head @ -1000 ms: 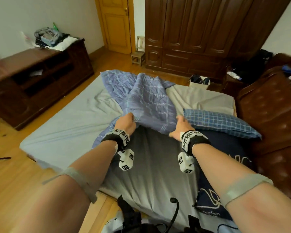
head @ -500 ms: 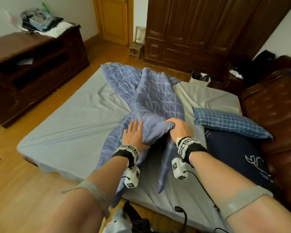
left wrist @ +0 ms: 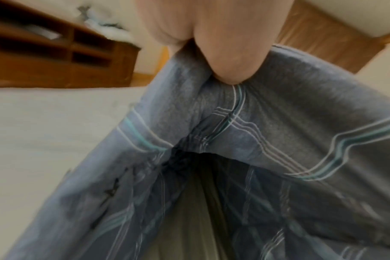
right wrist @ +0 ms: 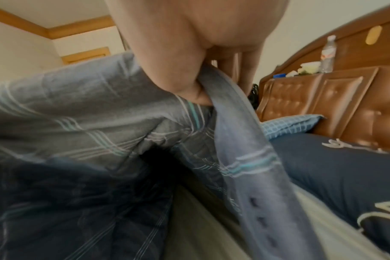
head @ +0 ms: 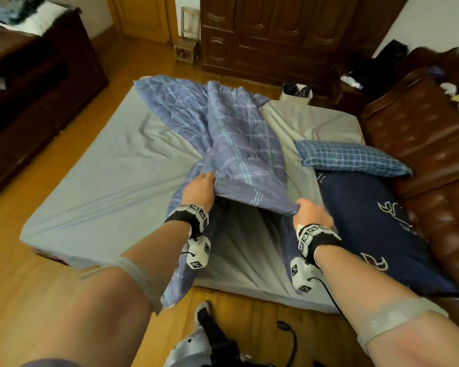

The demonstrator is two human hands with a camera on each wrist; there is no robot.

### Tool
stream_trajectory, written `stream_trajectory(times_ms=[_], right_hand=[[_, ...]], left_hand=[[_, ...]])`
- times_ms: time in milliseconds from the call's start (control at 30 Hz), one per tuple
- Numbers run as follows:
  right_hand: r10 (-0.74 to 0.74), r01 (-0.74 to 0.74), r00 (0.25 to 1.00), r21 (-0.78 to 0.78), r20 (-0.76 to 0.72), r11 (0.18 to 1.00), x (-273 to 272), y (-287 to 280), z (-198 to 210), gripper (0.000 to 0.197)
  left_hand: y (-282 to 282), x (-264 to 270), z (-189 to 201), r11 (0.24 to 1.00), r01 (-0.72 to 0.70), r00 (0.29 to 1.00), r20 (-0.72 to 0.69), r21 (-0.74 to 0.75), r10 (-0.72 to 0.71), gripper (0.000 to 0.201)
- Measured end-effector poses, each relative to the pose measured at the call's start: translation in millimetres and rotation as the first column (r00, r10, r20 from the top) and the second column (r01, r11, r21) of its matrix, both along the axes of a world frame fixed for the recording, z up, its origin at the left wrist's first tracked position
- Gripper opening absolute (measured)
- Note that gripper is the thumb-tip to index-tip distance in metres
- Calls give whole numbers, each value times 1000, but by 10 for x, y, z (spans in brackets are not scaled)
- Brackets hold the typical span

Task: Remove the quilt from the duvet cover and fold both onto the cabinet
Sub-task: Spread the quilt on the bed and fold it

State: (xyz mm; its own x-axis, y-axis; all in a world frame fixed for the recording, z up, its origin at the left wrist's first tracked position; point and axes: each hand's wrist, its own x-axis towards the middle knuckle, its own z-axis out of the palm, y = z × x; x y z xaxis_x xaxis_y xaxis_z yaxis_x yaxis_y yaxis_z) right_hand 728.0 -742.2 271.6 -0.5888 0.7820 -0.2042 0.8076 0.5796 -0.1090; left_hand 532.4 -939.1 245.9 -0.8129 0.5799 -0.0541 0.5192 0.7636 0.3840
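Since half a second ago both hands have spread apart along the hem of the duvet cover, so its mouth, pinched nearly closed before, now gapes wide between them. The left hand grasps the upper edge of the opening on one side, thumb clamped over the plaid cloth, and the right hand clutches the same edge on the other side, fingers curled round a bunched fold; both wrist views show the fabric pinched between thumb and fingers. Inside the raised opening a pale grey, ribbed-looking surface shows, possibly the quilt, though the dim interior does not let me say for certain. The rest of the blue plaid cover lies in a crumpled band running away across the bed toward its far edge, and one loose flap hangs over the near side of the mattress to the wooden floor. Just right of the cover rest a blue checked pillow and, nearer, a navy cushion with pale lettering, both against a brown leather headboard. A dark wooden cabinet stands well apart along the left wall, with clutter on top, and a dark wardrobe fills the far wall.
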Motion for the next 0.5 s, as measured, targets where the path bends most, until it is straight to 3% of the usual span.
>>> stream_trajectory(times_ms=[67, 167, 200, 267, 333, 433, 500], right_hand=[[20, -28, 997, -88, -81, 996, -72, -209, -47, 40], [186, -250, 938, -196, -293, 948, -378, -735, -18, 94], [216, -304, 905, -203, -367, 931, -469, -916, 34, 96], [194, -317, 853, -185, -485, 930, -586, -1155, 128, 63], [202, -285, 854, -107, -479, 953, -613, -1208, 206, 34], [251, -285, 866, -14, -433, 959, -624, -1167, 272, 34], [236, -267, 884, -21, -404, 963, -660, -1182, 284, 37]], left_hand=[[-64, 59, 308, 998, 63, 997, -43, 20, -62, 26], [-147, 260, 690, 978, 207, 974, -82, -30, -209, 27], [-172, 343, 784, 968, 247, 963, -99, -40, -250, 26], [-245, 456, 861, 955, 295, 948, -119, -26, -296, 24], [-376, 477, 809, 958, 283, 954, -108, 34, -278, 27], [-665, 439, 482, 985, 170, 984, -51, -14, -170, 50], [-772, 471, 189, 991, 96, 994, 67, -92, -90, 67]])
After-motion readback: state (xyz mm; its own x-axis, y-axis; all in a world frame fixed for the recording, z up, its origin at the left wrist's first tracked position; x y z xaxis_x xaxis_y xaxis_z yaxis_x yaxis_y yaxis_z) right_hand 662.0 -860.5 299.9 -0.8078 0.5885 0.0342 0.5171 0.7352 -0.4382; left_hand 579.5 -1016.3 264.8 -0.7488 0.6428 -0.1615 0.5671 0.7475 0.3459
